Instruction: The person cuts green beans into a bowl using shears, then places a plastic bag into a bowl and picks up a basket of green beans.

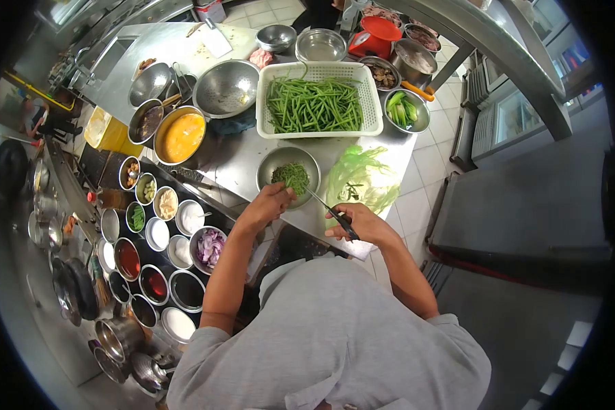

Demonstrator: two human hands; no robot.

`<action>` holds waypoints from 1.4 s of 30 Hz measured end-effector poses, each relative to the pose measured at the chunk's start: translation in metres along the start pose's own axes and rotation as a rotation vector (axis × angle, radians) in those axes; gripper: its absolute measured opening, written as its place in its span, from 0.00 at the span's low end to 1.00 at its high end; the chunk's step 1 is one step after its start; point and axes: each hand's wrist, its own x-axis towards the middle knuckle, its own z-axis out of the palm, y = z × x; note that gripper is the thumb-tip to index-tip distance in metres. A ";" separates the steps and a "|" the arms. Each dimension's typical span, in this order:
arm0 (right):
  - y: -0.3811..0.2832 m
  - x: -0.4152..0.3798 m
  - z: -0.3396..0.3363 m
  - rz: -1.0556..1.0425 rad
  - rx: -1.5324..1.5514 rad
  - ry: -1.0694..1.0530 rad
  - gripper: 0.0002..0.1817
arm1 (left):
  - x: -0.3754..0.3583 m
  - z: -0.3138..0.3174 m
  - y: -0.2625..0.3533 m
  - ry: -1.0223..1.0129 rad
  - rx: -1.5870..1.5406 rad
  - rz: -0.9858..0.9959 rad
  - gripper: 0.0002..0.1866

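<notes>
My right hand [355, 223] is closed round the black handles of a pair of scissors [328, 207], whose blades reach over the rim of a steel bowl [265, 165]. Chopped greens [290, 175] lie inside that bowl. At its lower left rim, my left hand [275, 201] has its fingers pressed together near the blade tips; what they hold is too small to name. A green plastic bag [376, 179] with a few dark green bits on it lies right of the bowl. Behind stands a white perforated basket [263, 126] full of long green beans [314, 106].
Left are a colander [215, 85], a pot of orange liquid [182, 137] and many seasoning containers, one with sliced onions [210, 247]. A bowl of green vegetables [404, 111] and a red scale [374, 37] stand at the back right. A person is partly visible at the far left.
</notes>
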 end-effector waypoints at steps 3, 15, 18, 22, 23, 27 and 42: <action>0.000 0.001 0.000 0.020 0.067 0.001 0.25 | 0.001 -0.001 0.000 -0.018 -0.068 0.011 0.15; 0.010 0.015 0.008 0.053 0.051 0.066 0.24 | 0.015 -0.005 -0.014 -0.123 -0.023 -0.059 0.14; 0.009 0.017 0.012 0.130 0.108 0.059 0.24 | 0.022 -0.006 -0.019 -0.135 -0.054 -0.108 0.14; 0.007 0.022 0.014 0.212 0.122 0.033 0.23 | 0.022 -0.003 -0.018 -0.075 -0.041 -0.172 0.13; 0.009 0.023 0.015 0.221 0.167 0.050 0.22 | 0.024 -0.005 -0.020 -0.075 -0.040 -0.172 0.13; -0.007 0.012 0.015 0.184 0.217 0.164 0.22 | 0.027 -0.012 -0.025 -0.110 -0.063 -0.103 0.13; -0.037 0.034 0.017 -0.250 0.026 0.549 0.28 | 0.016 0.019 -0.006 -0.352 0.421 0.340 0.11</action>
